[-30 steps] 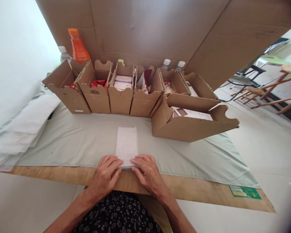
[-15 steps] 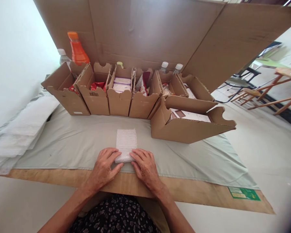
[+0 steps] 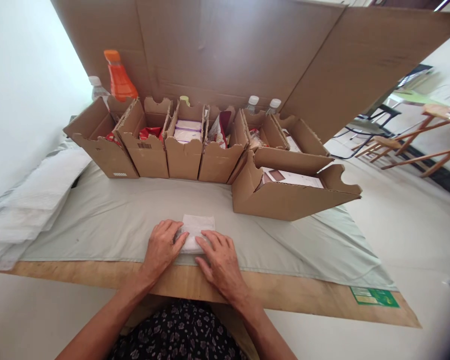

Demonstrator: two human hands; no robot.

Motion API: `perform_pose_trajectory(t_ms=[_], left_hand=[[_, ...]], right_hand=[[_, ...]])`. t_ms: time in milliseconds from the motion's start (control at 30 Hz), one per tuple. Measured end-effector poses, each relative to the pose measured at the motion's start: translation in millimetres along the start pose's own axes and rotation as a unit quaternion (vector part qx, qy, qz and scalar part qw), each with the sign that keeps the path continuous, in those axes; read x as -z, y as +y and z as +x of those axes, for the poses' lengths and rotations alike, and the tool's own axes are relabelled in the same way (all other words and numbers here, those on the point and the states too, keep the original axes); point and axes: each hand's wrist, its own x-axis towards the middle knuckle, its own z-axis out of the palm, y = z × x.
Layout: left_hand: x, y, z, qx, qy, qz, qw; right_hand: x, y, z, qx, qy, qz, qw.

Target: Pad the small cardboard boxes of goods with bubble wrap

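A small folded piece of white bubble wrap (image 3: 199,223) lies on the cloth-covered table in front of me. My left hand (image 3: 163,248) grips its left edge, the thumb lying over the near part and the fingers bent around the side. On the right, my right hand (image 3: 221,257) rests with fingers apart, the fingertips touching the top of the wrap and the thumb lower, near its front edge. Whether anything is inside the folded wrap cannot be seen.
Cardboard holders (image 3: 185,161) with packets stand in a row behind, and another holder (image 3: 292,201) is angled at right. Loose bubble wrap sheets (image 3: 41,192) are stacked at left. Bottles, one an orange bottle (image 3: 120,80), stand before a cardboard panel (image 3: 225,50).
The upright flap of bubble wrap is now shorter, folded nearer to me. My left hand has shifted slightly up along its side; the right fingers have spread over the wrap.
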Motion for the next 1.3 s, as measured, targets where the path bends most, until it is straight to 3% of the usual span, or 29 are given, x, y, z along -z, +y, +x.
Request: perform_pose_trajectory(t_ms=[67,133,167,267,333,400,500,733,867,933,1033,1200,1300], left_hand=[[7.0,4,-6,0.041,0.011,-0.026,0.999],[16.3,9,-17,0.138,0.013,-0.115,0.984],[20.2,12,-23,0.200,0.003,-0.183,0.962],[24.5,25,-37,0.333,-0.078,-0.403,0.849],[20.7,37,-40,0.337,-0.132,-0.512,0.779],[14.3,48,-40,0.314,-0.143,-0.571,0.745],[6.4,57,-42,0.294,-0.120,-0.566,0.761],[14.5,55,-44,0.254,-0.112,-0.446,0.851],[19.4,56,-40,0.169,-0.128,-0.324,0.922],[19.5,57,-39,0.112,-0.131,-0.290,0.941],[19.4,56,-38,0.066,-0.147,-0.290,0.943],[19.4,54,-39,0.127,-0.325,-0.304,0.886],[18.2,56,-36,0.131,-0.375,-0.301,0.867]], right_hand=[[-5,3,5,-0.011,0.009,0.017,1.000],[-8,6,7,-0.055,0.049,0.065,0.995],[-9,6,7,-0.086,0.070,0.097,0.989],[-7,0,2,-0.175,0.085,0.216,0.957],[-3,-9,-2,-0.206,0.066,0.293,0.931],[2,-20,-5,-0.209,0.052,0.337,0.917],[7,-30,-6,-0.169,0.058,0.345,0.922],[24,-23,-12,-0.144,0.042,0.300,0.942],[54,-17,-13,-0.114,-0.016,0.310,0.944],[68,-17,-11,-0.102,-0.044,0.299,0.948],[79,-19,-7,-0.092,-0.072,0.290,0.950],[75,-15,-12,-0.121,-0.066,0.275,0.952],[84,-8,-18,-0.119,-0.092,0.269,0.951]])
